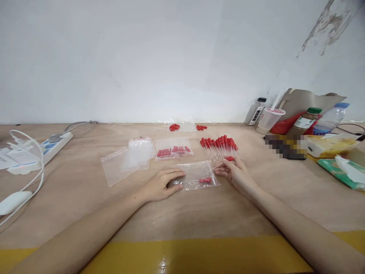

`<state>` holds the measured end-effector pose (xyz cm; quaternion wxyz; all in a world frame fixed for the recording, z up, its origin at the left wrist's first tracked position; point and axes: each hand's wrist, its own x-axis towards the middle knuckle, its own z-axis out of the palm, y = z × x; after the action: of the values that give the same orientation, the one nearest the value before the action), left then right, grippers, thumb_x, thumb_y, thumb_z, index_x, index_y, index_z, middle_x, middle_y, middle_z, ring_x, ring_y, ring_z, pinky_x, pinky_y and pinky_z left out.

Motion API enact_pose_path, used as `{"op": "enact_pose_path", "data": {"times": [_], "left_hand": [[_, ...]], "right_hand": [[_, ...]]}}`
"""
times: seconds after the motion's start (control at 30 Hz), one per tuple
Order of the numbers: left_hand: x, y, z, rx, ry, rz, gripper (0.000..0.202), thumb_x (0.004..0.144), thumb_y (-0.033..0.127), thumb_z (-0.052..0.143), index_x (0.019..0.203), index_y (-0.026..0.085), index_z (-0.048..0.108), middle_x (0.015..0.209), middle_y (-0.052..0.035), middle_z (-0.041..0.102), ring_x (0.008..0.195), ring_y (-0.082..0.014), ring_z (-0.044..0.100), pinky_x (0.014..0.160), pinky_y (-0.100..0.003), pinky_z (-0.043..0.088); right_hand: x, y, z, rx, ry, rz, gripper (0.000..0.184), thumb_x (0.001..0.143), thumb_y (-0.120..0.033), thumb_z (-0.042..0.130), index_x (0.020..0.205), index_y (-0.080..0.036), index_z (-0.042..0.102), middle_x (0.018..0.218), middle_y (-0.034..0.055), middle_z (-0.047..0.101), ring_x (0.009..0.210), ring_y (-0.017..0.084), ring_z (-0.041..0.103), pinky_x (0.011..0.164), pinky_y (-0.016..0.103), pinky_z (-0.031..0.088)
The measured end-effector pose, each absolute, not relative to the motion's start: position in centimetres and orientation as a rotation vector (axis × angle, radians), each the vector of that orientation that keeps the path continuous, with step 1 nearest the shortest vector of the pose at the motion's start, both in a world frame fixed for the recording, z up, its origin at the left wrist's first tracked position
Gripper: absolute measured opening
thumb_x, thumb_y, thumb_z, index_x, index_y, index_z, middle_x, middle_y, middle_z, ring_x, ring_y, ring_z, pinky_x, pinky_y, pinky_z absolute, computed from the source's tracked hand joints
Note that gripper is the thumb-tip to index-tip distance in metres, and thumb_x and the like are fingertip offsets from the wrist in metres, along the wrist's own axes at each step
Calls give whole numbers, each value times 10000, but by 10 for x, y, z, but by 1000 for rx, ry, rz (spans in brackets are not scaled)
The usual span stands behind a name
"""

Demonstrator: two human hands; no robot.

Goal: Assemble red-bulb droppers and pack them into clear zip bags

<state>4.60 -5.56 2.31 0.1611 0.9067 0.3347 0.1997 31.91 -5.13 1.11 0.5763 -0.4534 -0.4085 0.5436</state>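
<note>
Half-open left hand [165, 184] touches a bag [191, 173]; right hand [232, 172] pinches a dropper [229, 158]. Filled bags [163, 147] lie mid-frame, unbagged droppers [220, 144] right of centre.

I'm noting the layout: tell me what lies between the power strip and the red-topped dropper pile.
The head view shows flat plastic bags, then filled bags of red-topped droppers.

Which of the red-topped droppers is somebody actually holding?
The dropper in the right hand, its tube pointing left toward the frontmost clear bag; no fingers grip any of the others.
</note>
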Motion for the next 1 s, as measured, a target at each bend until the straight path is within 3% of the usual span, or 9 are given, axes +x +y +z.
{"op": "enact_pose_path", "data": {"times": [0.1,0.23,0.33,0.5,0.57,0.67,0.77,0.87,1.0], "left_hand": [[47,-56,24,2587,969,561,399,838,365,487,1211,224,489,1227,-60,524,1135,-198,472,974,-371,374],[47,-57,26,2576,966,586,398,837,364,489,1213,233,481,1216,-54,530,1120,-201,481,956,-374,387],[47,-58,26,2566,969,599,422,832,364,498,1232,236,458,1206,-54,538,1104,-209,490,942,-383,394],[47,-58,25,2572,981,587,431,835,369,490,1243,240,440,1213,-52,532,1102,-208,490,939,-381,393],[47,-58,26,2572,983,579,428,837,374,486,1241,242,440,1217,-51,529,1104,-207,489,940,-380,392],[47,-58,26,2570,990,567,438,839,372,484,1253,240,429,1218,-55,527,1108,-207,486,945,-380,389],[47,-58,26,2573,986,567,441,839,365,488,1256,235,430,1215,-56,529,1112,-202,483,951,-375,386],[47,-57,25,2588,943,566,398,844,355,483,1223,233,474,1224,-50,520,1124,-186,474,967,-353,377],[46,-55,23,2599,914,551,358,854,352,466,1186,229,521,1241,-54,504,1136,-176,467,978,-332,369]], "right_hand": [[325,-53,12,-1084,-966,1333,260,696,-407,617,786,-182,523,700,31,587,634,141,603,648,304,514],[330,-55,12,-1222,-1223,1365,364,636,-415,676,877,-146,632,602,-4,556,487,70,469,448,213,400],[328,-54,11,-1278,-1399,1372,460,609,-424,689,968,-148,606,519,-47,505,417,50,381,376,191,292],[320,-47,6,-1207,-1396,1253,413,534,-351,735,861,-173,557,734,2,599,495,58,481,428,194,372],[317,-48,7,-1204,-1406,1259,430,547,-344,722,898,-177,538,804,18,609,465,48,480,400,189,360],[315,-56,11,-1227,-1493,1341,496,644,-393,640,1062,-177,481,642,-26,590,352,43,412,329,179,285],[318,-61,15,-1294,-1543,1368,552,718,-439,549,1176,-163,415,432,-85,476,294,70,362,299,180,230],[327,-50,18,-1425,-1561,1140,447,695,-405,570,1069,-168,511,571,-21,579,340,72,403,334,208,293],[334,-12,26,-1550,-1829,464,143,681,-290,567,736,-167,615,705,40,633,585,136,547,555,261,421]]}}
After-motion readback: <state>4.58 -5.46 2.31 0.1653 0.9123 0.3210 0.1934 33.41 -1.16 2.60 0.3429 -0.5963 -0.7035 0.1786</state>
